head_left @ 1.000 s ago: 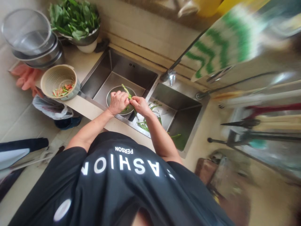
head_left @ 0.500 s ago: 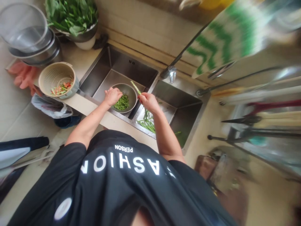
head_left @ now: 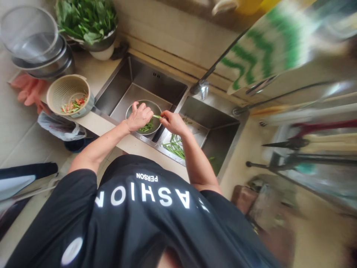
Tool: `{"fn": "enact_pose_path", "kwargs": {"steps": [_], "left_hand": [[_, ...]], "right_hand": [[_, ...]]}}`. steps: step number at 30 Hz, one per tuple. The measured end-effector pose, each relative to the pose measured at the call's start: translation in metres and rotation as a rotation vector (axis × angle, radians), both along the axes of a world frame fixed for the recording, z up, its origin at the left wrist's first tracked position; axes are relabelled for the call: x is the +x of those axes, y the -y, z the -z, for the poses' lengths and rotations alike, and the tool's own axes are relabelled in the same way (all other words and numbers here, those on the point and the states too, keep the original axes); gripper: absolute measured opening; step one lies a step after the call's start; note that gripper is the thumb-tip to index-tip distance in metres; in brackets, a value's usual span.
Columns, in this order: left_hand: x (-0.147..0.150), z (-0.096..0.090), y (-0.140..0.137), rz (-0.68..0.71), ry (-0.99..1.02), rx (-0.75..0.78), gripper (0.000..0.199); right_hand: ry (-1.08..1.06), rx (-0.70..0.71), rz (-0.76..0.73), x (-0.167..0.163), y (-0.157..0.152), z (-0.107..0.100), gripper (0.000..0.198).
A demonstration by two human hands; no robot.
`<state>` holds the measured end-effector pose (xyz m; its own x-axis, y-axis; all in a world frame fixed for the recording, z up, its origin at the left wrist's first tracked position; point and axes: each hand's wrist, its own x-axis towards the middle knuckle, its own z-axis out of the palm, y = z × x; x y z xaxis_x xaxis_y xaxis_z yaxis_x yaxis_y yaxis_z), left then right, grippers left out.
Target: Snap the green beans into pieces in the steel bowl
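Observation:
A short length of green vegetable stalk point(head_left: 157, 116) spans the gap between my two hands. My left hand point(head_left: 139, 117), closed on the stalk's left end, is over a round metal bowl point(head_left: 158, 128). Fingers pinched on the other end, my right hand point(head_left: 172, 121) is beside the bowl's right rim, near the sink divider. Cut green pieces point(head_left: 147, 127) lie in the bowl, partly hidden by my left hand. Longer green stalks point(head_left: 175, 147) lie in the right basin below my right wrist.
The bowl is in the left basin point(head_left: 117, 80) of a double steel sink. A faucet point(head_left: 204, 91) stands behind the divider. At left are a strainer basket point(head_left: 55, 93) with vegetable scraps, stacked metal bowls point(head_left: 52, 61) and leafy greens point(head_left: 86, 22). A green-striped cloth point(head_left: 259, 48) hangs at upper right.
My left hand has risen from the bowl's left side and moved right to the stalk. The stalk, upright in my right hand before, now lies nearly level between both hands.

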<state>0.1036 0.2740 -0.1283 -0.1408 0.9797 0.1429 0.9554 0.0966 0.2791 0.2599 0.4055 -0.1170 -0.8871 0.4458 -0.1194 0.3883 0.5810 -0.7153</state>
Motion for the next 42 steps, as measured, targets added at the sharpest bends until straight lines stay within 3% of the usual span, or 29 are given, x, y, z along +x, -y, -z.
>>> {"fn": "enact_pose_path", "kwargs": {"steps": [7,9,15,21,25,31,36,42], "left_hand": [[0.003,-0.008,-0.001,0.06,-0.068,-0.006,0.029],[0.003,-0.013,0.001,0.032,-0.054,0.022,0.028],[-0.001,-0.009,-0.001,-0.195,0.084,0.108,0.032],[-0.012,0.02,0.005,-0.37,0.138,-0.025,0.032],[-0.008,0.019,0.004,-0.431,0.204,0.109,0.026],[0.022,0.005,-0.005,-0.368,0.735,0.301,0.021],[0.027,0.007,-0.007,-0.469,1.125,0.386,0.018],[0.019,0.005,-0.005,-0.554,1.374,0.395,0.017]], "right_hand": [[-0.059,-0.036,-0.103,-0.014,0.008,-0.004,0.029],[-0.136,-0.159,-0.068,-0.018,0.012,-0.003,0.031],[-0.342,-0.85,0.215,-0.034,0.025,0.015,0.035],[-0.356,-1.045,0.414,-0.034,0.009,0.03,0.04],[-0.332,-1.115,0.476,-0.03,0.003,0.028,0.032],[-0.392,-1.042,0.463,-0.041,0.019,0.021,0.039],[-0.458,-0.872,0.365,-0.033,0.025,0.014,0.054],[-0.35,-0.623,0.005,-0.016,0.018,0.011,0.04]]}}
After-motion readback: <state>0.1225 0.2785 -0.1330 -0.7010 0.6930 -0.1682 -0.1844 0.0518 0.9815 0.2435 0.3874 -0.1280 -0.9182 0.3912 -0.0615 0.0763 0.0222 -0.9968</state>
